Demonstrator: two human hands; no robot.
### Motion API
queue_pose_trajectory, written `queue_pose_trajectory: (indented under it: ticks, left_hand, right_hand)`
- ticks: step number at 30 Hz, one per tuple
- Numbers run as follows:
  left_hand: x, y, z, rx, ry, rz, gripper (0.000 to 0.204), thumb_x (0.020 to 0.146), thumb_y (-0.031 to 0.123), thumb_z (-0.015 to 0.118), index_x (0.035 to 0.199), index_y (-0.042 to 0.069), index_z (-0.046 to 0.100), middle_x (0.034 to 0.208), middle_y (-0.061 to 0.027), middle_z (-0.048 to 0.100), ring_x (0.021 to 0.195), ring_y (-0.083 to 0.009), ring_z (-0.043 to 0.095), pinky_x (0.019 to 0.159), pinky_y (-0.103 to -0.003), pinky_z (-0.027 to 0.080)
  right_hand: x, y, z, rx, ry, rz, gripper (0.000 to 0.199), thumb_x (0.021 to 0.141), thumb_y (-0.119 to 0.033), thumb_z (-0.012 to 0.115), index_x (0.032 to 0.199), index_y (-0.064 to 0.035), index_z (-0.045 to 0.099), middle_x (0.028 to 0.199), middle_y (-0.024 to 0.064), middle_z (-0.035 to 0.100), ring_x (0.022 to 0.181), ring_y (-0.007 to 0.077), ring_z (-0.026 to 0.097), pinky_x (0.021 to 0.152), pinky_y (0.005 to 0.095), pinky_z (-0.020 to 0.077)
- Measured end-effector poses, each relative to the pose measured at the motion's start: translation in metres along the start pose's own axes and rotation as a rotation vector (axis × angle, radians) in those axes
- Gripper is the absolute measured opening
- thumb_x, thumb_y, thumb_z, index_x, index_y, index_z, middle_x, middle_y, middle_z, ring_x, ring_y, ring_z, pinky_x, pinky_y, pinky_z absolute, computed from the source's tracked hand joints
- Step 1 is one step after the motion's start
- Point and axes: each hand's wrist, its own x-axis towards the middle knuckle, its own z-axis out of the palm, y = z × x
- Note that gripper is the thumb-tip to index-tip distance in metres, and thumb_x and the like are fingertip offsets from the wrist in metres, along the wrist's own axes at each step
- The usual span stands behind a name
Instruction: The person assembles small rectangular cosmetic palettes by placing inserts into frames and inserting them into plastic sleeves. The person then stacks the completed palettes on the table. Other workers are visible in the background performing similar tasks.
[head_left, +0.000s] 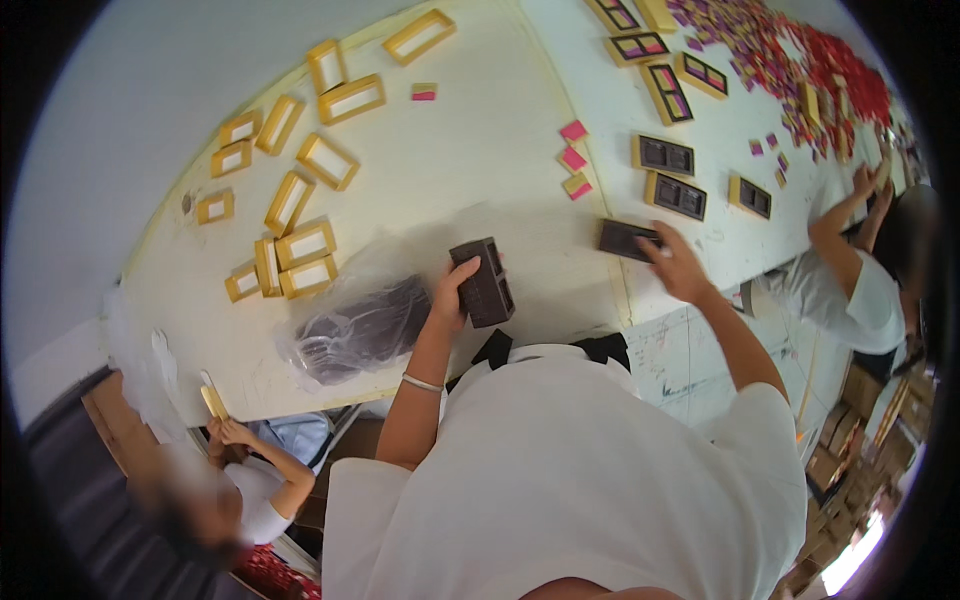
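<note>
My left hand [453,292] is closed around a dark brown plastic tray insert [484,286], held tilted above the table with its recesses facing right. Whether it is a single insert or several nested together, I cannot tell. Out to the right, my right hand [682,264] has its fingertips on the right end of another dark brown tray [622,239], which lies on the table. Beside my left forearm rests a clear plastic bag [360,330] with more dark trays inside. Gold boxes with dark inserts [676,196] sit just beyond my right hand.
Empty gold box frames [290,203] are scattered at the left of the white table [450,160]. Pink-and-gold pieces [573,158] lie mid-table. Partly filled boxes [668,94] and a red and purple heap [800,60] are far right. Other people work at lower left and right.
</note>
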Motion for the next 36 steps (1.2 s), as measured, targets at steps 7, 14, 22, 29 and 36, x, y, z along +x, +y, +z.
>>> queue_pose_trajectory:
  ticks: [7, 14, 22, 29, 36]
  left_hand:
    - [0.0, 0.004, 0.003, -0.186, -0.112, -0.082, 0.044, 0.079, 0.033, 0.059, 0.109, 0.003, 0.05, 0.099, -0.0121, 0.059, 0.088, -0.022, 0.059, 0.073, -0.036, 0.051]
    - [-0.011, -0.002, -0.005, -0.241, -0.142, -0.115, 0.052, 0.079, 0.037, 0.058, 0.118, 0.004, 0.046, 0.111, -0.0104, 0.056, 0.097, -0.0213, 0.056, 0.081, -0.038, 0.048]
    - [-0.034, -0.004, -0.029, -0.367, -0.071, -0.007, 0.055, 0.078, 0.035, 0.059, 0.119, 0.001, 0.046, 0.11, -0.0179, 0.055, 0.099, -0.0291, 0.055, 0.084, -0.043, 0.046]
    - [-0.023, 0.006, -0.024, -0.517, -0.078, 0.025, 0.048, 0.081, 0.035, 0.055, 0.115, 0.002, 0.049, 0.106, -0.0187, 0.057, 0.097, -0.031, 0.056, 0.083, -0.045, 0.046]
    - [-0.019, 0.0, -0.003, -0.375, -0.151, 0.121, 0.045, 0.084, 0.03, 0.05, 0.118, 0.0, 0.046, 0.11, -0.0177, 0.056, 0.099, -0.0295, 0.055, 0.087, -0.043, 0.044]
  right_hand:
    - [0.053, 0.01, -0.049, -0.23, 0.27, -0.375, 0.047, 0.07, -0.01, 0.064, 0.114, -0.0043, 0.05, 0.127, 0.0211, 0.04, 0.116, 0.0372, 0.04, 0.096, 0.0452, 0.0342]
    - [0.311, -0.086, -0.031, -0.201, 0.509, -0.35, 0.051, 0.077, -0.005, 0.055, 0.126, -0.0072, 0.04, 0.134, 0.0169, 0.033, 0.123, 0.033, 0.032, 0.099, 0.0423, 0.0308]
    - [0.433, -0.102, -0.035, -0.504, 0.313, -0.072, 0.025, 0.077, -0.008, 0.052, 0.102, -0.0082, 0.057, 0.103, 0.0106, 0.057, 0.105, 0.0262, 0.048, 0.093, 0.0451, 0.033]
    - [0.292, -0.065, 0.007, -0.319, 0.261, -0.349, 0.009, 0.066, -0.012, 0.057, 0.069, -0.0037, 0.059, 0.077, 0.013, 0.06, 0.076, 0.0288, 0.058, 0.068, 0.0399, 0.0451]
    - [0.137, -0.126, 0.08, -0.273, -0.056, -0.092, 0.009, 0.067, -0.017, 0.059, 0.067, -0.0083, 0.061, 0.072, 0.0107, 0.06, 0.073, 0.0247, 0.059, 0.064, 0.041, 0.0433]
